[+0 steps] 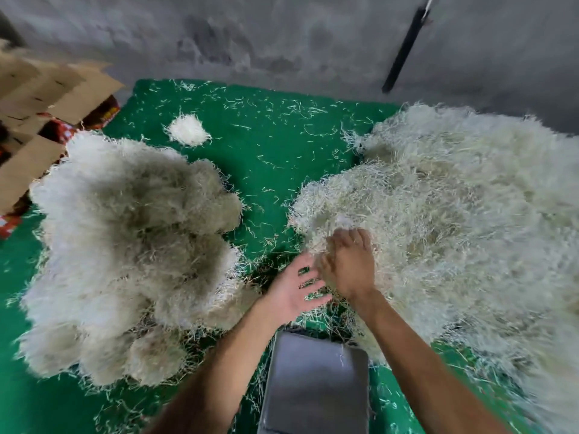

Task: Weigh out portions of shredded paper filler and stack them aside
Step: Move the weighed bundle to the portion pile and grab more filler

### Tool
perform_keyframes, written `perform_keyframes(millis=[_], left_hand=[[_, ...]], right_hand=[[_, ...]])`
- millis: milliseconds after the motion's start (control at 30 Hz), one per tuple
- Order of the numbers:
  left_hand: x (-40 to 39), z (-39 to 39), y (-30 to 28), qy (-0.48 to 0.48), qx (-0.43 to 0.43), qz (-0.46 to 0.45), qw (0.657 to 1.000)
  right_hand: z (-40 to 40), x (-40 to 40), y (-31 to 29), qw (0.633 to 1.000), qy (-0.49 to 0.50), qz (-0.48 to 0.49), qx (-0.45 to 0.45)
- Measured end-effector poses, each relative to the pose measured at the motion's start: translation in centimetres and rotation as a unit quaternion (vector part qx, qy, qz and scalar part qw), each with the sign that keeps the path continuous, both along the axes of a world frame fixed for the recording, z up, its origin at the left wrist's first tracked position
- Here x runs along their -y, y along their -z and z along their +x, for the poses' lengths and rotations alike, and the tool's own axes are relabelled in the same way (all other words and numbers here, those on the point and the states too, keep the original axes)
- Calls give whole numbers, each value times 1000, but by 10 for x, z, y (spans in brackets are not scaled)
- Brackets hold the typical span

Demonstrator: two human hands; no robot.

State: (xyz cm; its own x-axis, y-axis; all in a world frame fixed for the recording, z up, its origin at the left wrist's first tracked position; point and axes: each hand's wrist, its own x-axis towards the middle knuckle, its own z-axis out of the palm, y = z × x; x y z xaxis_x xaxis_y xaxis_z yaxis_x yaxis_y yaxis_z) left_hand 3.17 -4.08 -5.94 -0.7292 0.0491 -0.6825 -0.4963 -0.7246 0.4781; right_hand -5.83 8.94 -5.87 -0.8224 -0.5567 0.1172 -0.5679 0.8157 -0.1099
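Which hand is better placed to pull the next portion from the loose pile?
Right. The right hand is already dug into the loose pile, while the left hand is open over the green mat, beside it.

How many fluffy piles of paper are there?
3. A big clumpy pile lies on the left, a huge loose pile on the right where the hands reach, and a tiny pile sits at the back. More may lie outside the picture.

Right hand (349,264) fingertips are buried in the loose paper pile (454,220), can't see the grip. Below it, the scale tray (316,386) runs off the bottom edge.
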Motion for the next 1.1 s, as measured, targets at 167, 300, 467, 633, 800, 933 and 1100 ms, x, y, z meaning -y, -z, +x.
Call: perform_keyframes(millis=[167, 300, 467, 633, 800, 933, 1100], left_hand=[[16, -32, -48, -34, -34, -16, 999], [29, -70, -108, -76, -65, -328, 939], [32, -83, -186, 142, -213, -544, 799], [13, -79, -215, 371, -175, -747, 523], [24, -82, -232, 408, -104, -796, 434], [7, -84, -253, 268, -177, -648, 691], [-13, -86, -267, 112, -194, -391, 893]], right_hand=[[29, 30, -39, 972, -71, -224, -24], [20, 9, -70, 929, -35, -362, 68], [6, 0, -94, 977, 34, -192, 88], [-6, -6, -124, 962, 97, -250, 51], [-4, -19, -135, 988, 90, -119, -38], [8, -32, -119, 949, 65, -284, 118], [-3, -53, -114, 851, 202, -448, 184]])
